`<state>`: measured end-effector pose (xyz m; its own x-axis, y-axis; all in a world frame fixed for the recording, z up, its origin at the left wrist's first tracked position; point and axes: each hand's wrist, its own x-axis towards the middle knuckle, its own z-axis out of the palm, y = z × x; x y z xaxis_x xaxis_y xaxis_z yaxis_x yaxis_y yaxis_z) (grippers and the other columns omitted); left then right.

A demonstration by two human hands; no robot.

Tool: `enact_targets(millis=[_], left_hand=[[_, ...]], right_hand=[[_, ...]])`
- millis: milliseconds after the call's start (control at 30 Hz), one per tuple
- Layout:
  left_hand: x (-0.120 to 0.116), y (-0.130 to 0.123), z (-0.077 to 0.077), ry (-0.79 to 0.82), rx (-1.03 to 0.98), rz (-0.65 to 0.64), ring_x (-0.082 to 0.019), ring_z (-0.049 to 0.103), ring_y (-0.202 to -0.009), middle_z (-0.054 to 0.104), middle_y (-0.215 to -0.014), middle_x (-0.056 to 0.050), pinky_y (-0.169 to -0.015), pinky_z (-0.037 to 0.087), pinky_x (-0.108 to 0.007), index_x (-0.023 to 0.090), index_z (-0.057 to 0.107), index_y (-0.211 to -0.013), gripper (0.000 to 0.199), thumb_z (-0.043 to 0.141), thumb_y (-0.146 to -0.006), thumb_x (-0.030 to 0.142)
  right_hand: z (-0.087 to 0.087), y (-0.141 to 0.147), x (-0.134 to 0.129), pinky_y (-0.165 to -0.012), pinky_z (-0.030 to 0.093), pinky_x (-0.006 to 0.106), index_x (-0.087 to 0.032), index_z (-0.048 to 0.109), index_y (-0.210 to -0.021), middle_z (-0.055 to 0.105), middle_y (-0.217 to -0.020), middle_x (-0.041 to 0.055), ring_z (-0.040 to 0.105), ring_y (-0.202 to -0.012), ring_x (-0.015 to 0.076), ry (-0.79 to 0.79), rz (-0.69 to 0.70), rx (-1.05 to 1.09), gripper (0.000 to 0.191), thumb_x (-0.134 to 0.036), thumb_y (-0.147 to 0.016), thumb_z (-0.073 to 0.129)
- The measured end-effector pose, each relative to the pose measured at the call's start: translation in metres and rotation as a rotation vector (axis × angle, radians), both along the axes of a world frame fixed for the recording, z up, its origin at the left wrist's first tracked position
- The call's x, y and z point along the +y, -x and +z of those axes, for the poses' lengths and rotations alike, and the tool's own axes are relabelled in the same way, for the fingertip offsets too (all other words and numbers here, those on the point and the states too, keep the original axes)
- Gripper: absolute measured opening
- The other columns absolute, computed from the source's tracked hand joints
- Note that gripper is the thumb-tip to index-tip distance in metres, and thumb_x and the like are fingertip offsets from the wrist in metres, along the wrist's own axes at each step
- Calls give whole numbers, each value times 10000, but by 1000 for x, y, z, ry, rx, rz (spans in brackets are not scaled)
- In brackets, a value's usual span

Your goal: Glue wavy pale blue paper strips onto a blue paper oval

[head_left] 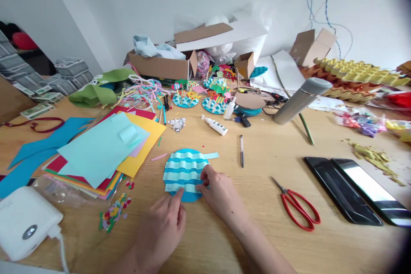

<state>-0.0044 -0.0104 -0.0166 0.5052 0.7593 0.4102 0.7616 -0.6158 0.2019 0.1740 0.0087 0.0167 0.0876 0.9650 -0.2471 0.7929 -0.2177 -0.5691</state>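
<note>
The fingers (177, 199) of my left hand (163, 222) are mostly curled under, with the index stretched out and its tip on the lowest of the pale strips (184, 165); I cannot tell whether the thumb meets the others. My right hand (221, 188) comes in from the other side, thumb and index bent at the right edge of the blue disc (192, 197), by the strip ends. Whether they pinch a strip or only rest against it, I cannot tell.

From my head view, the disc lies flat on the wooden table (257, 231), straight in front of me. Four strips cross it in wavy rows, and the top one runs out flat past the right edge. To the left are a stack of coloured paper (96, 150) and a pile of small paper scraps (115, 212). Beyond the disc lies a white glue bottle (215, 126); to the right, a pen (242, 152), then red-handled scissors (298, 209) and two dark phones (342, 190) side by side.
</note>
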Motion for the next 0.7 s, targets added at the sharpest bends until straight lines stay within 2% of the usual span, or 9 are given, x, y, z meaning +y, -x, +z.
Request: enact_targets(millis=[133,300,567,700], left_hand=[[-1,0,-5,46,64,12,-186,645,-559,660,-625,-16,-512,473,-305,130,650,-1086,343,393,-859,109],[-3,-1,-3,77,134,29,-196,657,-584,680,-659,-24,-509,472,-304,142,653,-1107,363,416,-834,102],[-3,-3,3,90,222,42,-190,652,-571,687,-653,-27,-484,454,-280,149,656,-1116,369,424,-833,107],[-4,-4,6,100,254,45,-206,653,-588,685,-666,-34,-490,462,-296,147,663,-1124,365,433,-842,110]], right_hand=[[1,0,0,-640,346,254,-204,534,-872,686,-797,44,636,-759,198,-19,-7,4,147,-109,-789,610],[4,-5,-1,-630,346,258,-211,521,-851,674,-756,19,614,-708,182,-32,-9,33,162,-96,-775,606],[0,-18,0,-595,382,238,-219,521,-827,633,-723,-23,587,-657,143,-12,-8,287,184,-124,-730,645],[-1,-14,0,-603,380,239,-218,527,-830,636,-725,-22,581,-656,141,-14,-10,238,191,-82,-730,617]])
